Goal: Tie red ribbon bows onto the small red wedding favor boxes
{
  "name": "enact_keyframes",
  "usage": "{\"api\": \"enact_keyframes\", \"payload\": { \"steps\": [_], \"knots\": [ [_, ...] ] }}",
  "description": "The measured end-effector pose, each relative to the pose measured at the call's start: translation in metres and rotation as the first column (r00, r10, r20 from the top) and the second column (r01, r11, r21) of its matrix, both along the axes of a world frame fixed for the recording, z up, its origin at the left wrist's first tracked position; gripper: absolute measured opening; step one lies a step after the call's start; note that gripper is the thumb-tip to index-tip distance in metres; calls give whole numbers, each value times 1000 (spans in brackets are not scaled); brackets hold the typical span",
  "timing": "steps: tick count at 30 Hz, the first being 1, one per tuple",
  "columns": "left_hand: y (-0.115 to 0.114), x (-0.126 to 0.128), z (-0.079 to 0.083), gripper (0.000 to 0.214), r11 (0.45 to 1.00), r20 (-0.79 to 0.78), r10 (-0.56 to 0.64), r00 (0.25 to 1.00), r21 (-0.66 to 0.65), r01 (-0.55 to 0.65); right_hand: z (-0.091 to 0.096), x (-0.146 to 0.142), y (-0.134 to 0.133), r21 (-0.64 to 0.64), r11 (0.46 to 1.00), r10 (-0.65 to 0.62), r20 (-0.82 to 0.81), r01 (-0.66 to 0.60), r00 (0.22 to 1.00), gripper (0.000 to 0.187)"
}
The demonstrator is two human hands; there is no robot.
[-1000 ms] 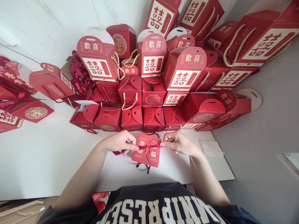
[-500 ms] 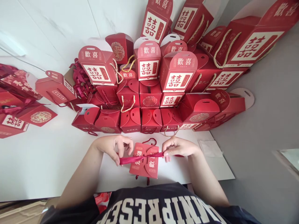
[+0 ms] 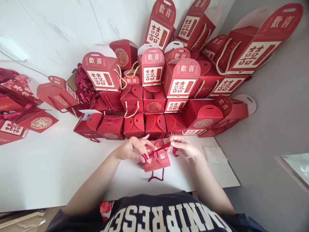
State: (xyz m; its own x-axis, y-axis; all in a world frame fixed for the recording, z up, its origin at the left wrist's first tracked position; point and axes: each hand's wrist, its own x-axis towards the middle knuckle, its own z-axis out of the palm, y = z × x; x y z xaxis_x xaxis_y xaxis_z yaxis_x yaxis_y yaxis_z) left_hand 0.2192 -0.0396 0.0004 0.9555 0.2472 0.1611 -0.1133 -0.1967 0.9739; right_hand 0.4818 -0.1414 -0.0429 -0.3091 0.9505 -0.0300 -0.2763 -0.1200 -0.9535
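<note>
A small red gift box (image 3: 158,164) with pale Chinese lettering lies on the white table close in front of me, its rounded flaps folded over the top. A dark red ribbon (image 3: 164,147) runs across the flaps. Its right part is pinched in my right hand (image 3: 184,146), just beyond the box's right edge. My left hand (image 3: 135,149) is over the box's left side, fingers closed on the ribbon's other part, covering some of the lettering. From the near side of the box a twisted red cord handle (image 3: 156,178) rests on the table.
Several rows of red gift boxes (image 3: 132,125) stand stacked behind my hands, some with gold rope handles. A heap of red ribbons (image 3: 84,82) sits at the back left. More boxes (image 3: 38,120) stand far left. A grey wall (image 3: 272,122) bounds the right side.
The box has turned slightly and shifted away from me to the right. My left hand has moved right, over the box, and the ribbon between my hands is shorter.
</note>
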Motion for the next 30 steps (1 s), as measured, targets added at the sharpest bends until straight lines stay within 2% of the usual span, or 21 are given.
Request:
{"api": "enact_keyframes", "payload": {
  "steps": [3,5,9,15,19,23,26,30],
  "knots": [
    [-4,4,-9,19,983,-58,184,981,10,-184,-1,-2,0,-4,999,-49,-36,49,998,22],
    [-5,5,-10,18,970,-73,245,967,23,-244,-1,-2,-1,16,997,-74,-56,75,996,25],
    [-8,7,-2,19,958,-113,288,951,49,-284,1,-4,-2,81,994,-70,-79,77,994,33],
    [-17,17,20,24,927,-185,372,910,133,-352,5,-15,0,164,982,-96,-25,99,995,26],
    [-15,16,27,23,897,-187,439,879,151,-415,10,-19,0,208,972,-123,44,111,991,26],
    [-8,4,26,21,855,-187,482,856,313,-413,15,-22,2,234,969,-112,161,72,981,27],
    [-7,-1,24,22,845,-130,466,875,359,-396,16,-27,5,251,966,-120,240,58,963,28],
    [-13,5,21,19,919,-10,294,956,278,-279,18,-31,7,267,962,-130,301,47,945,31]
  ]
}}
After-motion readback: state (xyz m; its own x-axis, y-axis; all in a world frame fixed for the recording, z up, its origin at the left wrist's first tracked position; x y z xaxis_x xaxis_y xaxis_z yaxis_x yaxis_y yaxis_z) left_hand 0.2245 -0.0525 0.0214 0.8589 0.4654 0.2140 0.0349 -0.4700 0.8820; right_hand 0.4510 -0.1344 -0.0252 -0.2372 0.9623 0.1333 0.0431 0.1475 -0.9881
